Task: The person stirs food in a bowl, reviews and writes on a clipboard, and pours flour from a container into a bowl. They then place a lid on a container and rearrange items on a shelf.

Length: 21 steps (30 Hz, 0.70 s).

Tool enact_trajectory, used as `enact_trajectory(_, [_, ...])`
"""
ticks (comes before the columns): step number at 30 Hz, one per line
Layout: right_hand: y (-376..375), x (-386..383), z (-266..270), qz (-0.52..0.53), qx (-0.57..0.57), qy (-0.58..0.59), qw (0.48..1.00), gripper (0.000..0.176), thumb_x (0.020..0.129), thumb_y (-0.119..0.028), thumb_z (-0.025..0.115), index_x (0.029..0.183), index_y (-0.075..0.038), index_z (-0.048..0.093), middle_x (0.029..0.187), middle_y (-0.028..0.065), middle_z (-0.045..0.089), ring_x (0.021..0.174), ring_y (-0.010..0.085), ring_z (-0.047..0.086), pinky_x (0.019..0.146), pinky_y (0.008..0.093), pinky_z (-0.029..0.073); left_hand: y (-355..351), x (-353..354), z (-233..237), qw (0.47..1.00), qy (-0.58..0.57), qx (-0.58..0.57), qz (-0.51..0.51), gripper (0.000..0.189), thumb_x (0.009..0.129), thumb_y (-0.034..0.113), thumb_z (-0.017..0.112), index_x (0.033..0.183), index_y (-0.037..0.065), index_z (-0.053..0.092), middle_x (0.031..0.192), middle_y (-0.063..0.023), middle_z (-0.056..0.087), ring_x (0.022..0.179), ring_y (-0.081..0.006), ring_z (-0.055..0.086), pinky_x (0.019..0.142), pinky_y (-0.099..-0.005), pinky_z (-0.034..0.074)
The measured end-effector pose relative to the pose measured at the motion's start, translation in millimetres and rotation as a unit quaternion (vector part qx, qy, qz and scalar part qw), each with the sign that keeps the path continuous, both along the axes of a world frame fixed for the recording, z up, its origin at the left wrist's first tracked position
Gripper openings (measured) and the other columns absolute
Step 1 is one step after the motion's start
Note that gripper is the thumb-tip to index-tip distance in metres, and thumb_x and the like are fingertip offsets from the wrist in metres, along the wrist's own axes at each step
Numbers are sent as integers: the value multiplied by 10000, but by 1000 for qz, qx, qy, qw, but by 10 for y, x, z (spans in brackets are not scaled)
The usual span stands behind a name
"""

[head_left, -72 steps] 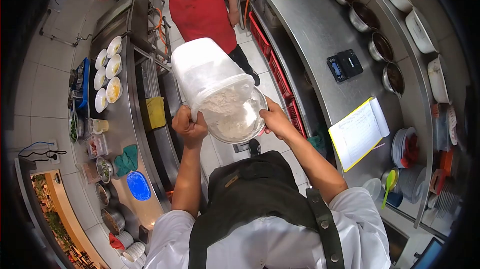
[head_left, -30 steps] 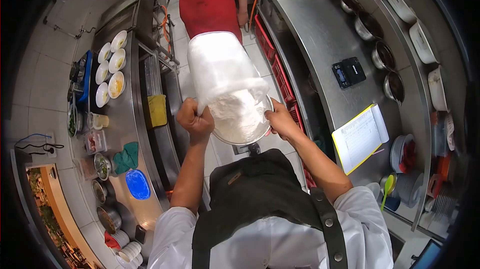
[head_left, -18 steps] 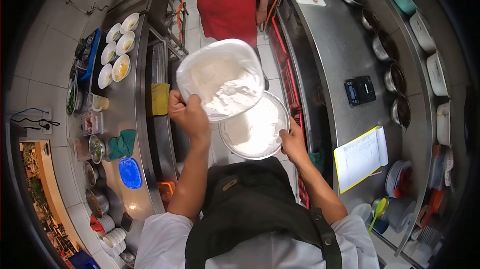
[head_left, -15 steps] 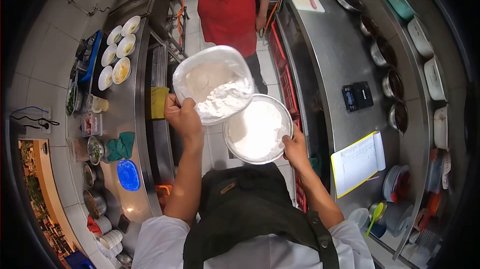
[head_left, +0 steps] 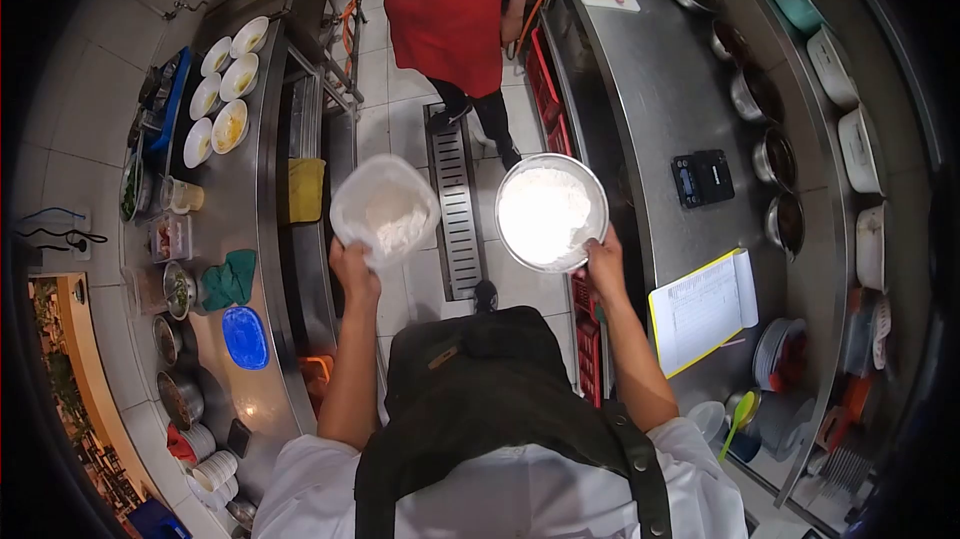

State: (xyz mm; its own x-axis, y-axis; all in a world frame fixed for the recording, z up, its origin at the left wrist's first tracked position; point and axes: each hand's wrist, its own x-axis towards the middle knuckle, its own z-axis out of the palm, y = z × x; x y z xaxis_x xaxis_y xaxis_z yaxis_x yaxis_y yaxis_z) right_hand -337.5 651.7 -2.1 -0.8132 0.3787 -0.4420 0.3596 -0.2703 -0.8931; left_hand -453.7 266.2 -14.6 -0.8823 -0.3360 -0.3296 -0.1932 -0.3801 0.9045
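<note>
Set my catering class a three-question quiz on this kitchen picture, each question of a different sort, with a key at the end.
1. True or false: the left hand holds a plastic tub with some white powder in it.
2. Where is the metal bowl of white powder? A) held at its rim by the right hand B) standing on a stove C) lying on the floor
3. Fill in: on the steel counter, beyond the yellow-edged paper sheet, lies a black digital ____.

Key: 1 true; 2 A; 3 scale.
</note>
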Motion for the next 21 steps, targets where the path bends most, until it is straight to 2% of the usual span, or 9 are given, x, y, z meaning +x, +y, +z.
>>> enact_trajectory(3, [-27, -336, -678, -127, -52, -29, 990, 555, 883, 14, 414, 1419, -118, 358, 1128, 134, 603, 683, 181, 652, 434, 240, 534, -510, 614, -886, 1000, -2, 10, 17, 396, 692, -26, 474, 1063, 43, 593, 837, -14, 578, 768, -138, 574, 640, -275, 495])
enact_trajectory(4, [27, -538, -897, -163, -81, -29, 983, 574, 874, 20, 416, 1424, -133, 352, 1164, 128, 586, 698, 195, 653, 438, 240, 534, -345, 679, -505, 994, -92, 6, 66, 431, 680, -39, 472, 1091, 21, 584, 850, -21, 585, 781, -153, 596, 643, -312, 523])
enact_trajectory(8, [532, -1243, -2212, -287, -133, 21, 948, 629, 837, 47, 408, 1422, -170, 329, 1258, 135, 525, 816, 232, 638, 456, 253, 523, -1333, 1725, -1264, 980, -142, -74, 115, 581, 603, -18, 506, 1182, -2, 552, 1067, -87, 607, 949, -247, 615, 806, -364, 522])
enact_trajectory(11, [1012, -1881, -2980, -347, -98, 61, 931, 639, 805, 82, 402, 1398, -143, 322, 1271, 145, 508, 847, 253, 624, 437, 277, 496, -1455, 2223, -830, 947, -240, -124, 175, 634, 576, -3, 497, 1205, 56, 542, 1068, -90, 607, 976, -280, 615, 747, -392, 543])
enact_trajectory(12, [1162, -2055, -3169, -377, -119, 98, 913, 633, 777, 103, 401, 1371, -101, 328, 1171, 206, 553, 668, 257, 620, 390, 294, 459, -1732, 2533, -906, 930, -266, -155, 200, 564, 592, 0, 490, 1148, 59, 562, 947, -73, 597, 815, -255, 619, 626, -393, 530])
enact_trajectory(15, [1688, -2449, -3644, -423, -81, 28, 902, 241, 768, 85, 399, 954, 148, 540, 805, 219, 621, 489, 264, 585, 364, 334, 448, -1662, 2915, -375, 850, -384, -198, 303, 415, 603, -1, 485, 1002, 63, 580, 833, -59, 555, 644, -227, 569, 522, -392, 481])
enact_trajectory(17, [1849, -2552, -3570, -493, -143, -3, 858, 314, 808, 47, 402, 1097, 95, 515, 966, 243, 604, 600, 310, 608, 483, 383, 521, -1970, 3467, -400, 838, -344, -197, 376, 354, 613, 9, 484, 950, 77, 565, 799, -53, 538, 565, -218, 525, 481, -397, 451])
enact_trajectory(20, [2885, -2420, -5082, -396, -189, 104, 893, 402, 911, -116, 496, 1265, 68, 451, 1259, 198, 516, 867, 382, 616, 723, 485, 569, -2297, 4207, -265, 824, -386, -200, 362, 299, 618, 44, 531, 913, 93, 542, 811, -52, 532, 599, -225, 523, 496, -386, 441])
enact_trajectory(21, [2671, -2458, -4699, -404, -134, 69, 902, 402, 920, -159, 507, 1260, 53, 473, 1223, 198, 542, 861, 370, 625, 715, 473, 567, -2435, 4492, -186, 819, -416, -204, 339, 291, 619, 58, 555, 907, 97, 535, 825, -52, 533, 635, -230, 533, 513, -379, 444])
